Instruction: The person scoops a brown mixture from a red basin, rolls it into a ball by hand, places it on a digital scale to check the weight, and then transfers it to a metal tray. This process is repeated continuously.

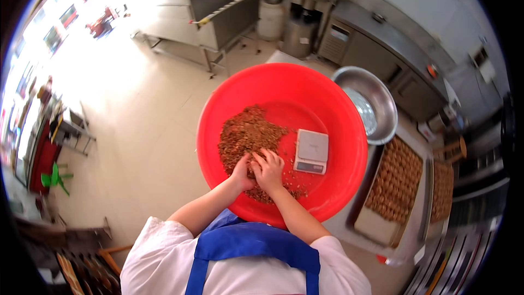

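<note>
A large red plastic basin (282, 78) stands in front of me with a heap of brown, crumbly, nut-like mixture (249, 131) on its left side. My left hand (243, 174) and my right hand (268, 170) are cupped together at the heap's lower edge, the fingers curved towards each other. Some of the mixture seems to lie between them, largely hidden by the fingers. To the right of my hands, a white digital kitchen scale (312, 150) rests in the basin with nothing on its plate. Loose crumbs lie between the heap and the scale.
A steel bowl (387, 106) with what looks like clear liquid stands right of the basin. Near it, a tray (359, 196) holds rows of brown pieces, and a second such tray (430, 196) lies farther right. A steel counter (401, 45) runs along the wall.
</note>
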The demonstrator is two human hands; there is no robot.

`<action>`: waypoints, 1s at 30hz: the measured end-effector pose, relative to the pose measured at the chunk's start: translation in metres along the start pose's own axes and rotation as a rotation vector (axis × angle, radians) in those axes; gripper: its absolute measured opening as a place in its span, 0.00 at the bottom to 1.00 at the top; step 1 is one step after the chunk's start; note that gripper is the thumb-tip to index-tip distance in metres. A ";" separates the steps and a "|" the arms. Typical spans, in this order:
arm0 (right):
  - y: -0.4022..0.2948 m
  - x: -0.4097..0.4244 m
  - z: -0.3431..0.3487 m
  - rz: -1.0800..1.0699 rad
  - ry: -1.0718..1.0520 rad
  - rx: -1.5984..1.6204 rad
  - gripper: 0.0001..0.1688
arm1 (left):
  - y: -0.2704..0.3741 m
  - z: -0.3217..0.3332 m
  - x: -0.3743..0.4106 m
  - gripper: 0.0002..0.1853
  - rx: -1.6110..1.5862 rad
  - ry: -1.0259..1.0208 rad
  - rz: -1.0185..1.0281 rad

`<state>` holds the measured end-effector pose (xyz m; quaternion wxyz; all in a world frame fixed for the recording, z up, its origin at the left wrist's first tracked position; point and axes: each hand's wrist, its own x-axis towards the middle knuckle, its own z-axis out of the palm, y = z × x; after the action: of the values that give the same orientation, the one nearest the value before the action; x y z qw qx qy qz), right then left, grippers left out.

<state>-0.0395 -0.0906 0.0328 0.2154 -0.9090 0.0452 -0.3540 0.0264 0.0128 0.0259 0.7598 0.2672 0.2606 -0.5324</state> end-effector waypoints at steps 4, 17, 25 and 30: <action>-0.008 -0.007 0.003 0.058 -0.172 0.233 0.19 | -0.002 -0.021 0.010 0.20 0.028 -0.079 0.036; 0.014 -0.002 0.002 0.182 -0.114 0.341 0.14 | 0.004 -0.024 0.012 0.46 0.004 -0.120 -0.136; 0.007 -0.002 -0.007 0.260 -0.154 0.461 0.16 | -0.012 -0.006 -0.001 0.57 -0.102 -0.215 -0.230; -0.009 -0.007 -0.005 0.017 -0.219 0.183 0.09 | 0.006 -0.004 0.001 0.31 -0.193 0.192 0.076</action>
<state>-0.0486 -0.0825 0.0359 0.3040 -0.9183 -0.0034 -0.2537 0.0315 0.0171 0.0230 0.7731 0.2525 0.3718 -0.4475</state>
